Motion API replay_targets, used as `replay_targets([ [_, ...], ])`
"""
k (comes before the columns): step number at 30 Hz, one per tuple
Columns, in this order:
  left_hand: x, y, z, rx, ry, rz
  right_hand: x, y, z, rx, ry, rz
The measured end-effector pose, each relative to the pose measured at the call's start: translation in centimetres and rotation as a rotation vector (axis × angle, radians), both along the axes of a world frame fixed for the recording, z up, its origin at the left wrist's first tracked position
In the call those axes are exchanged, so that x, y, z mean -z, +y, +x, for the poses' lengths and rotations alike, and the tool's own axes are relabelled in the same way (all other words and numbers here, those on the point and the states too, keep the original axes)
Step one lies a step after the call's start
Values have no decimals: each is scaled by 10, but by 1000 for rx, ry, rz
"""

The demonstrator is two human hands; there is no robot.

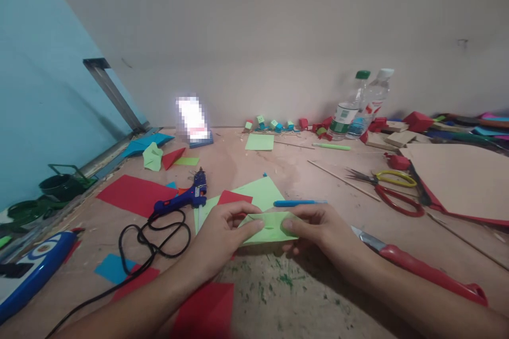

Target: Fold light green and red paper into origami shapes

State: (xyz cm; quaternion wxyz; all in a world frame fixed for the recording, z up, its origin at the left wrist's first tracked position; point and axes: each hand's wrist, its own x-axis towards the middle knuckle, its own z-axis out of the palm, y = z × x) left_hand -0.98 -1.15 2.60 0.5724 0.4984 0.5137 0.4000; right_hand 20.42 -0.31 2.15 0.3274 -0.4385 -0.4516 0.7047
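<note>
A small folded piece of light green paper [270, 226] is held up between both hands, above the table. My left hand [228, 228] pinches its left end, thumb on the near face. Its right end is pinched by my right hand [312, 226], the thumb also in front and some fingers below. Behind the hands lie a larger light green sheet [265, 190] and a red paper piece [235, 198]. A blue pen [296, 203] rests just beyond my right hand.
Left are a blue glue gun [186, 198] with a looped black cord and red sheets [135, 193]. Right lie scissors [393, 190] and a red-handled knife [429, 273]. Two bottles [345, 116], small paper cubes [274, 124] and a lit screen [193, 119] stand near the wall.
</note>
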Motion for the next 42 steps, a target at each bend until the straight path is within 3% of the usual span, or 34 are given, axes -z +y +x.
replay_targets([
  [6, 2, 2, -5, 22, -30, -86, 3, 3, 1, 49, 1, -32],
  [17, 3, 0, -10, -41, -129, -84, -3, 4, 3, 119, 81, -100],
  [22, 3, 1, -13, 29, -73, -35, -1, 6, 4, 125, 50, -78],
  [26, 2, 1, -11, 11, -9, -25, -2, 6, 7, 111, 84, -62],
  [34, 4, -2, -4, -22, 120, 88, -6, 5, 5, 44, -143, 192],
  [42, 2, -3, -6, 68, 139, 91, 0, 5, 3, -65, -240, 336],
])
